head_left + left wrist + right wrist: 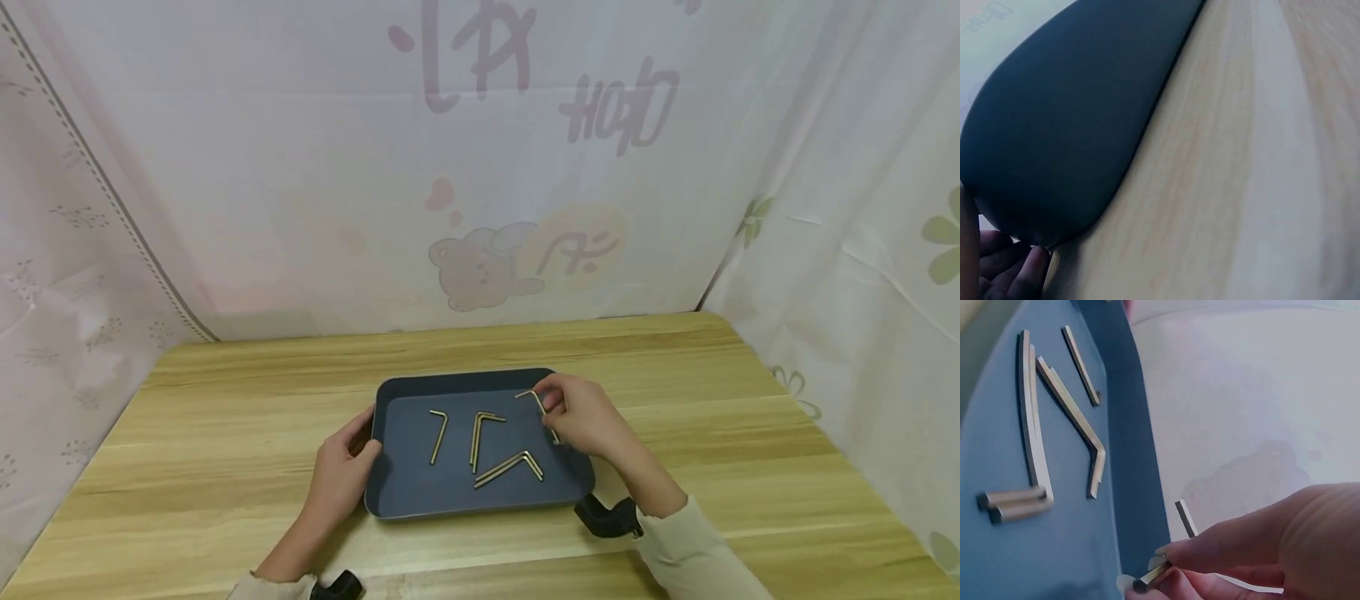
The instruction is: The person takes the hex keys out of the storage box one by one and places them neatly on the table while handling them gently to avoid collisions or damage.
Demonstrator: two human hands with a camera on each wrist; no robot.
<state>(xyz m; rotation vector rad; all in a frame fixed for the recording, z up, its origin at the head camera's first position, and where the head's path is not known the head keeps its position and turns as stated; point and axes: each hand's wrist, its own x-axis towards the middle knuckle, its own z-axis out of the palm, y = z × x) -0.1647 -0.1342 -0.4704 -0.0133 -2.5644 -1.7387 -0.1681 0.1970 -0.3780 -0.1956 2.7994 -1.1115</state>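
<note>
A dark blue-grey tray (420, 500) sits on the wooden table in the head view. My left hand (339, 477) holds its left end, thumb at the rim and fingers against the outer wall; those fingers (1013, 269) show curled by the tray's corner in the left wrist view. Over the tray's right end, my right hand (587, 417) pinches a brass-coloured L-shaped hex key (537, 401) between thumb and fingers. Inside the tray lie a single hex key (440, 435) at left, a nested pair of hex keys (476, 442) mid-tray, and another pair (506, 468) nearer the front.
The wooden table (247, 433) extends around the tray. Behind it hangs a pale printed curtain (322, 208), with more cloth at both sides. Black wrist mounts (607, 517) sit by the cream sleeves (697, 550).
</note>
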